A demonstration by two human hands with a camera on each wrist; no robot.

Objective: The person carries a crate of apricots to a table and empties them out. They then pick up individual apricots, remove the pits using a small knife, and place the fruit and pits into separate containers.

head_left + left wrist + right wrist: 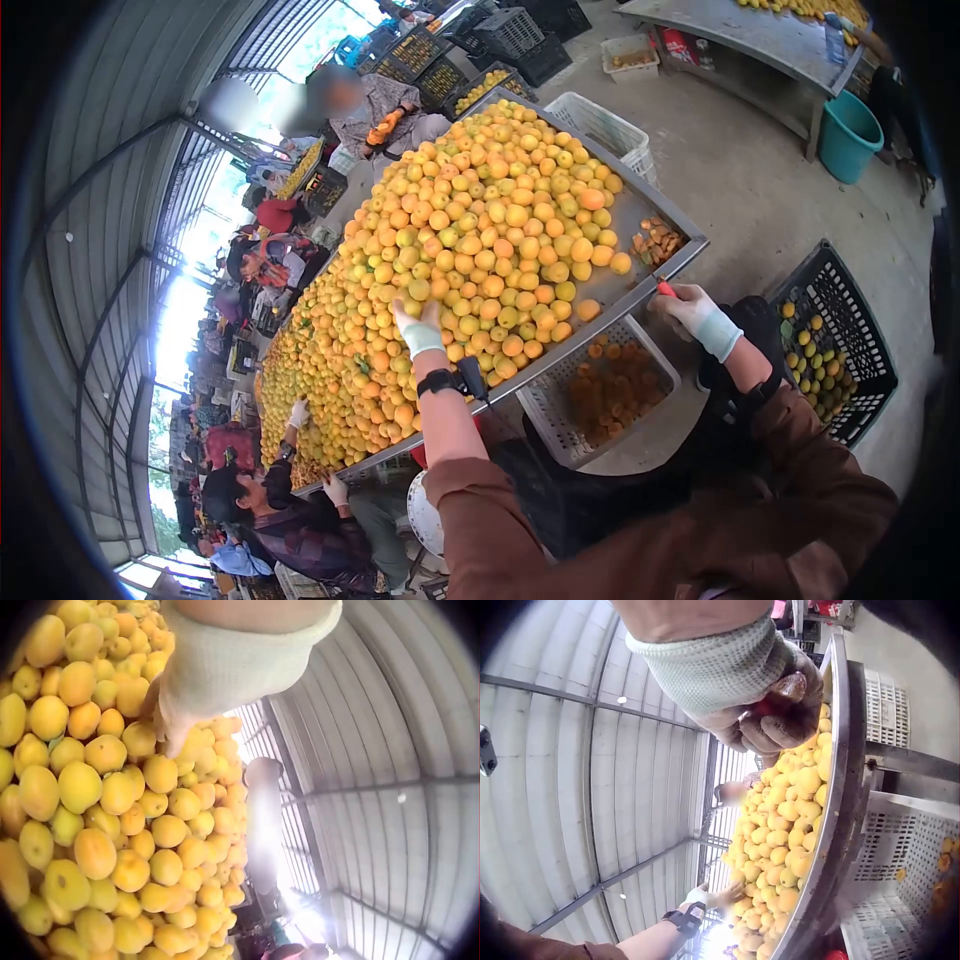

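Note:
Yellow-orange fruit (500, 230) lies heaped on a metal-edged table (655, 285). My gloved left hand (415, 325) reaches into the heap, its fingers touching fruit. In the left wrist view the fingers of that hand (172, 712) point down among the fruit (94, 851), with the fingertips partly hidden. Beyond the table's near corner, my gloved right hand (690, 312) grips a small tool with a red handle (665, 288). The right wrist view shows the right hand's (757, 712) fingers curled round the red handle (769, 707); the tool's far end cannot be made out.
Cut orange pieces (657, 242) lie at the table corner. Below the edge is a white crate (655, 365) with more pieces; a black crate (868, 375) with fruit stands right. Another white crate (600, 125) is beyond the table. A person in dark clothing (305, 535) works at the left.

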